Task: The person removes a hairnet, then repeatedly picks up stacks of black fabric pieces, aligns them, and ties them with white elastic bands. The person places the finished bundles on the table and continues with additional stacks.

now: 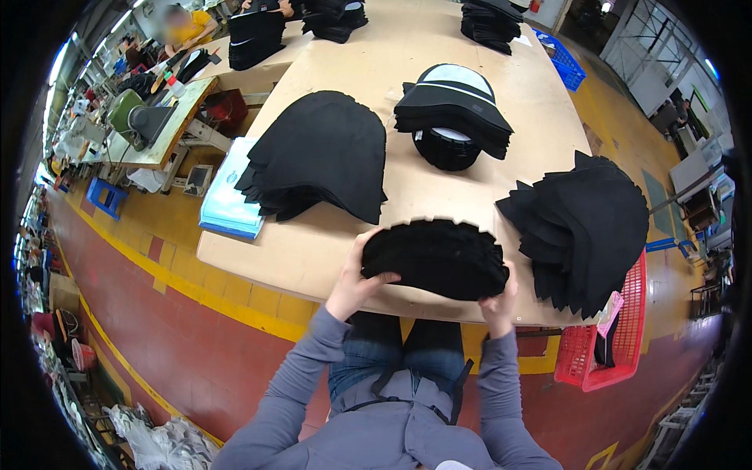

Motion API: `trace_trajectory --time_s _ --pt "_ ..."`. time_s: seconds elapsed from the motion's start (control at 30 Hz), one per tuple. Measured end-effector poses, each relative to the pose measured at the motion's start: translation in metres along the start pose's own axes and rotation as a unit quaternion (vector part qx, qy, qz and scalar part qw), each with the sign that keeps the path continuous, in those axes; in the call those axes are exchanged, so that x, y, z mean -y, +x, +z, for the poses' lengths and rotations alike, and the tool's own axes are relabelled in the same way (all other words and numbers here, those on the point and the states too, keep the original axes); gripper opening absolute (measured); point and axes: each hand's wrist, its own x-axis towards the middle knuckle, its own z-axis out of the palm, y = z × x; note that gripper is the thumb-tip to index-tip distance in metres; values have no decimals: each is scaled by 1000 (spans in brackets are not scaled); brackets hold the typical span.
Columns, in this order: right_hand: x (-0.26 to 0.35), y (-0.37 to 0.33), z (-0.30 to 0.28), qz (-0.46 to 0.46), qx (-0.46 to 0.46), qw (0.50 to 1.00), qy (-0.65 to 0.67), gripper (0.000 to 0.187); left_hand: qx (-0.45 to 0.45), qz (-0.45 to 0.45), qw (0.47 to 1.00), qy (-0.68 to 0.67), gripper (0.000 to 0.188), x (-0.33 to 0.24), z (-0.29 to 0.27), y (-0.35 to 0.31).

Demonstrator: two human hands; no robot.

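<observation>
Over the table's near edge I hold a curved black fabric piece (435, 258) with a notched upper edge. My left hand (356, 276) grips its left end, thumb across the front. At its right end my right hand (499, 298) is closed on it too. Just beyond lies a fanned stack of black curved pieces (321, 153), left of centre. Another fanned pile of black notched pieces (591, 227) lies by the right edge. Between them, farther back, a pile of black pieces with a pale top (454, 98) rests on a round black object (445, 153).
Blue printed sheets (233, 196) lie at the table's (345, 70) left edge. Several more black stacks (257, 41) stand at the far end. A red basket (580, 356) is below the right edge, a blue crate (565, 63) beyond. A sewing machine (141, 117) and a seated person (188, 27) are leftward.
</observation>
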Motion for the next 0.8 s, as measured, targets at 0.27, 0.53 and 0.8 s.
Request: trace_trajectory --time_s 0.27,0.53,0.8 --pt "-14 -20 10 31 -3 997 75 91 97 59 989 93 63 66 18 -17" --pt "15 -12 6 74 65 994 -54 50 91 86 989 74 52 23 6 11" --pt "2 1 8 356 111 925 65 48 -249 -56 877 407 82 40 -152 193"
